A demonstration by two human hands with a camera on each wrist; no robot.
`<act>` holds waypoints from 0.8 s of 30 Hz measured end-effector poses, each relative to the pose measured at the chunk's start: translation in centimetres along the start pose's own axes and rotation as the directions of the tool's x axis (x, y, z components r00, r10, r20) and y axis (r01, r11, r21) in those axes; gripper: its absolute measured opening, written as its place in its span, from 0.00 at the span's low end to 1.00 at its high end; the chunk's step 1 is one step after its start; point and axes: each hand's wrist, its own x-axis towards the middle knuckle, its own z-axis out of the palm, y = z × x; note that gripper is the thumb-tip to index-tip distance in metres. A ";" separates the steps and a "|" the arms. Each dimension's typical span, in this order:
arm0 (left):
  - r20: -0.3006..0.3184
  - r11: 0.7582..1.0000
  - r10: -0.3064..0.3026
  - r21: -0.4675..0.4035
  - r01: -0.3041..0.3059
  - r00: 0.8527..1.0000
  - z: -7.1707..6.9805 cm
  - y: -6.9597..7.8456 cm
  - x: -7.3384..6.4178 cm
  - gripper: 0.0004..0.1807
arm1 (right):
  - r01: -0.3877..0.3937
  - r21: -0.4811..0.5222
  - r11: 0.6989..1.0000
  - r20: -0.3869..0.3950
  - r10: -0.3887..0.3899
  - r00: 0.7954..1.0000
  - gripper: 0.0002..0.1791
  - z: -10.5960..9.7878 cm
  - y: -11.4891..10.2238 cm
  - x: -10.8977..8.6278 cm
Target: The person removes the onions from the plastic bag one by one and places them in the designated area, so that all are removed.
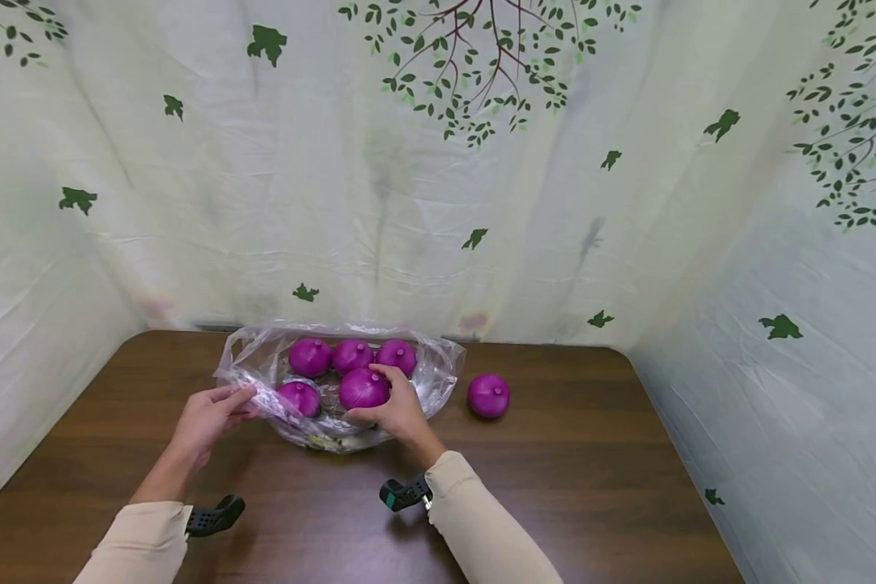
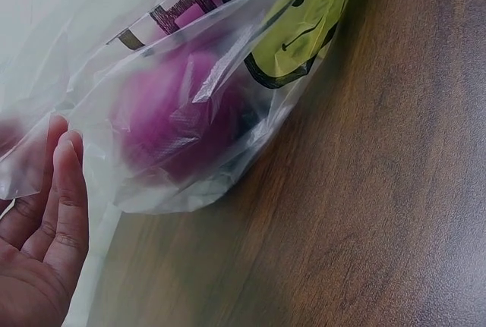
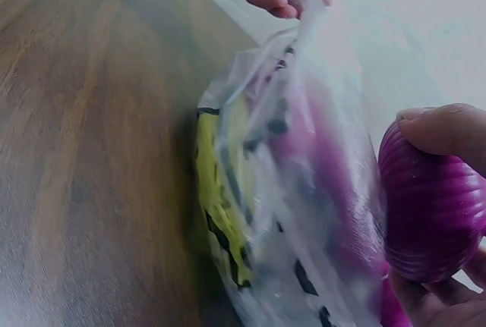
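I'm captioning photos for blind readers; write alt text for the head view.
A person's right hand grips a round purple onion at an open clear plastic bag whose edge the left hand pinches. Four more onions sit inside; another rests on the brown wood-grain table.

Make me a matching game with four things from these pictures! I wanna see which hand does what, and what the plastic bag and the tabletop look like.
Things:
1. left hand
2. right hand
3. plastic bag
4. tabletop

What fits:
A. see-through, with a yellow face print
B. gripping a red onion
C. brown, with wood grain
D. pinching a thin, clear edge

Pairs: 1-D, 2-B, 3-A, 4-C
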 end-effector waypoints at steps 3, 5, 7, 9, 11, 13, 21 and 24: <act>0.001 1.000 -0.004 -0.006 0.004 1.000 0.0 0.0 0.1 0.34 | 0.005 0.024 1.000 0.001 -0.005 1.000 0.42 -0.6 0.0 0.0; 0.001 1.000 -0.013 -0.004 0.013 1.000 0.0 0.0 0.1 0.34 | 0.007 0.030 1.000 0.008 -0.007 1.000 0.42 -1.0 0.0 -0.1; 0.002 1.000 -0.021 0.001 0.021 1.000 0.0 0.0 0.1 0.34 | 0.004 0.037 0.999 0.017 -0.004 1.000 0.42 -1.4 -0.1 -0.2; 0.002 1.000 -0.025 0.002 0.025 1.000 0.0 0.0 0.1 0.35 | 0.000 0.042 0.999 0.025 -0.001 1.000 0.43 -1.8 -0.2 -0.2; 0.001 1.000 -0.023 0.002 0.023 1.000 0.0 -0.1 0.0 0.34 | 0.000 0.043 0.999 0.040 -0.001 0.999 0.43 -2.2 -0.2 -0.3; 0.001 1.000 -0.017 -0.001 0.017 1.000 0.0 -0.1 0.0 0.34 | 0.012 0.039 0.999 0.061 -0.014 0.998 0.43 -2.7 -0.1 -0.3; -0.004 1.000 -0.021 0.005 0.021 1.000 0.0 -0.3 -0.1 0.34 | 0.053 0.089 0.995 0.154 -0.066 0.986 0.42 -4.8 0.0 0.0; -0.008 1.000 -0.020 0.008 0.020 1.000 -0.1 -0.4 -0.1 0.35 | 0.065 0.110 0.992 0.169 -0.083 0.982 0.43 -5.6 -0.1 0.0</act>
